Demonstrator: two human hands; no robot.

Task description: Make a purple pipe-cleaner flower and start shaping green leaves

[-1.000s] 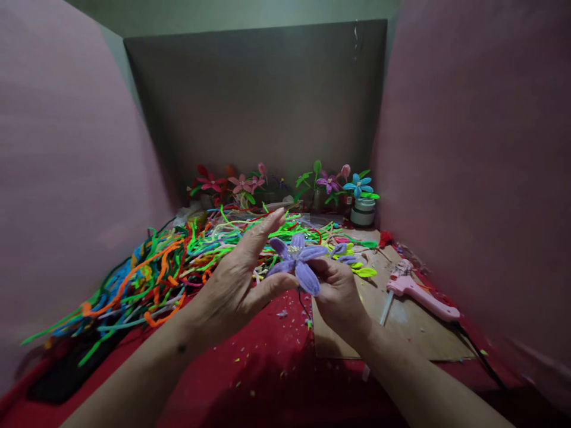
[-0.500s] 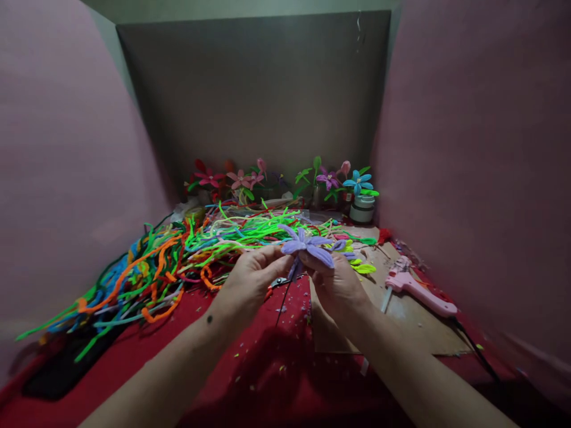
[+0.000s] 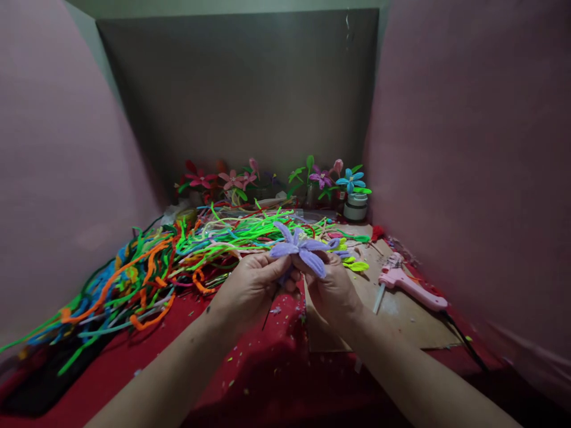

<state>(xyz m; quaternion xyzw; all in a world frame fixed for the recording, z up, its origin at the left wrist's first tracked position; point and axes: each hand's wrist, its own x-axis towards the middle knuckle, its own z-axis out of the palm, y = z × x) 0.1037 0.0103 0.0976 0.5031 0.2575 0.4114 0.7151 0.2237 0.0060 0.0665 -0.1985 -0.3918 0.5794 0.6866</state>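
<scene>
A lilac pipe-cleaner flower (image 3: 298,248) is held up in the middle of the view, its petals spread above my fingers. My left hand (image 3: 250,286) is closed, pinching the flower just under the petals from the left. My right hand (image 3: 333,291) is closed too, gripping the flower's base from the right. Both hands touch each other under the bloom. The flower's stem is hidden between my fingers.
A big heap of coloured pipe cleaners (image 3: 156,267) covers the red cloth (image 3: 250,380) to the left. A pink glue gun (image 3: 408,284) lies on a cardboard sheet (image 3: 401,321) at the right. Finished flowers (image 3: 330,178) stand along the back wall, pink panels on both sides.
My left hand, open with fingers stretched a second ago, has closed onto the flower under the petals. Both hands and the flower have shifted slightly left and down.
</scene>
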